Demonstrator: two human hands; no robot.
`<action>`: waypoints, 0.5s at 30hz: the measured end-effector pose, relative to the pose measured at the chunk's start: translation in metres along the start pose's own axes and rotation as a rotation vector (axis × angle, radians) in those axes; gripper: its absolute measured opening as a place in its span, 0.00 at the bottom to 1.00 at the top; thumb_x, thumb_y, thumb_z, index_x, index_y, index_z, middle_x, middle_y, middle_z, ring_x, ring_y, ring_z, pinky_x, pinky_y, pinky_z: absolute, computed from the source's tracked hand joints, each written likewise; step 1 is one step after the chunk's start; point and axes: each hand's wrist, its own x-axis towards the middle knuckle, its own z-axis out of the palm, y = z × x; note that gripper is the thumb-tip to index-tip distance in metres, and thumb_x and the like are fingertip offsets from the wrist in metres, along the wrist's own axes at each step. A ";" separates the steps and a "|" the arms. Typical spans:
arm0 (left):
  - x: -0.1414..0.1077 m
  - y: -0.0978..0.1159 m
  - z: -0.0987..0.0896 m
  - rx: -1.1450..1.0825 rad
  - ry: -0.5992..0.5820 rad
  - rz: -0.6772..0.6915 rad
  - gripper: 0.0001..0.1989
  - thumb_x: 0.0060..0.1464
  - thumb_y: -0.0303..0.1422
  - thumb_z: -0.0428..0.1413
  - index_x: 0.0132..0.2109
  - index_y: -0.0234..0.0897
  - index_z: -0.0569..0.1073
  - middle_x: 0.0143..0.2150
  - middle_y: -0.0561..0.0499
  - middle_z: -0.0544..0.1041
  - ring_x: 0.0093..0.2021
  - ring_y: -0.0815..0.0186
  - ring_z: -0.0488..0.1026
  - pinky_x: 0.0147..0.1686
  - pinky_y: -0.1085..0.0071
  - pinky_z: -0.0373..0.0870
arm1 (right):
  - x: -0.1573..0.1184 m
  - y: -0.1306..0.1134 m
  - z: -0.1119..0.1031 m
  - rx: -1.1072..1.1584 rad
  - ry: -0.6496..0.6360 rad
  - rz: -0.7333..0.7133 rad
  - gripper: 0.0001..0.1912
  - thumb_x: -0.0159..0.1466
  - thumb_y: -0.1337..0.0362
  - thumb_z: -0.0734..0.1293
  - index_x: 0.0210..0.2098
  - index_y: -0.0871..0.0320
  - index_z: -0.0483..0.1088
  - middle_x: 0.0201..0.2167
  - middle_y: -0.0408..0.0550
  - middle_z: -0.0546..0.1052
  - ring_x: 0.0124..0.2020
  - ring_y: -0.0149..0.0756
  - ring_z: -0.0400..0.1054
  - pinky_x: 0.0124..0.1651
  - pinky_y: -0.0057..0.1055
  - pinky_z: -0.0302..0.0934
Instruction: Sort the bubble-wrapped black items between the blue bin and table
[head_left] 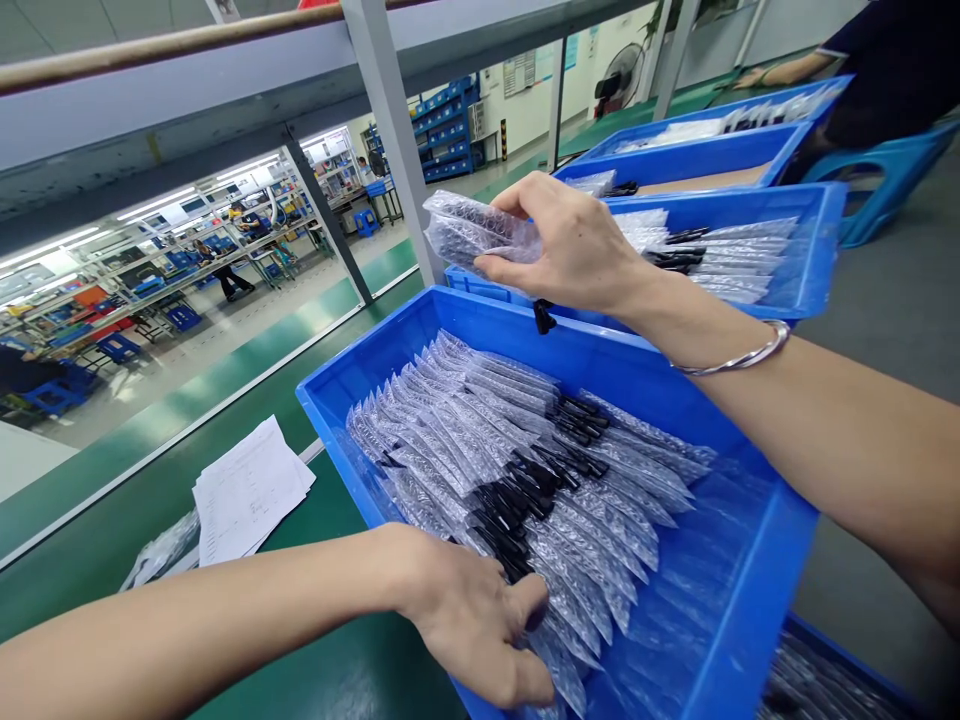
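Note:
My right hand [574, 240] is raised over the far side of a blue plastic bin [720, 640]. Its thumb and fingers close on a clear bubble-wrap packet [480, 235], and a black end piece [544, 317] hangs below that hand. Down at the near left side of the bin, my left hand [480, 620] has its fingers bent round a bubble-wrap packet [562, 665] at the end of the rows; some fingertips are hidden. Many packets [450, 410] lie overlapping in two rows, with black ends [517, 495] meeting along the middle.
Further blue bins [817, 250] with similar packets stand behind, and another is partly visible at bottom right. Papers [251, 490] lie on the green bench [345, 660] at left. A grey post [390, 120] rises beyond. A co-worker's arm [787, 70] shows at upper right, near a blue stool [885, 165].

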 end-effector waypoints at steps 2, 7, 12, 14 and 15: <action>0.003 -0.002 0.001 0.038 0.021 0.064 0.33 0.60 0.45 0.40 0.64 0.27 0.66 0.55 0.30 0.75 0.47 0.45 0.78 0.32 0.59 0.73 | 0.000 -0.001 -0.002 0.007 -0.013 0.015 0.16 0.62 0.58 0.69 0.47 0.57 0.68 0.45 0.55 0.75 0.45 0.48 0.70 0.47 0.40 0.65; 0.011 -0.005 0.004 0.106 0.051 0.143 0.26 0.61 0.36 0.42 0.62 0.32 0.71 0.63 0.37 0.71 0.53 0.50 0.77 0.39 0.60 0.74 | 0.001 -0.003 -0.005 0.020 -0.032 0.034 0.15 0.63 0.57 0.69 0.47 0.55 0.66 0.46 0.55 0.74 0.47 0.50 0.69 0.48 0.42 0.65; 0.023 -0.001 0.004 0.152 0.083 0.195 0.25 0.62 0.33 0.42 0.58 0.23 0.73 0.54 0.32 0.77 0.51 0.52 0.78 0.37 0.64 0.74 | 0.000 -0.004 -0.005 0.030 -0.042 0.030 0.15 0.63 0.57 0.68 0.47 0.56 0.67 0.46 0.55 0.74 0.46 0.50 0.69 0.48 0.42 0.64; 0.026 0.003 0.004 0.225 0.137 0.244 0.20 0.61 0.32 0.46 0.49 0.30 0.79 0.49 0.36 0.79 0.50 0.53 0.77 0.34 0.65 0.73 | 0.000 -0.003 -0.005 0.029 -0.034 0.024 0.15 0.63 0.57 0.68 0.47 0.56 0.67 0.46 0.55 0.74 0.46 0.49 0.69 0.47 0.41 0.64; 0.026 0.005 0.004 0.253 0.154 0.234 0.19 0.61 0.33 0.47 0.47 0.32 0.80 0.48 0.37 0.79 0.49 0.54 0.77 0.32 0.65 0.72 | 0.000 -0.003 -0.005 0.029 -0.027 0.017 0.15 0.63 0.57 0.68 0.47 0.56 0.67 0.46 0.55 0.74 0.45 0.48 0.69 0.47 0.41 0.64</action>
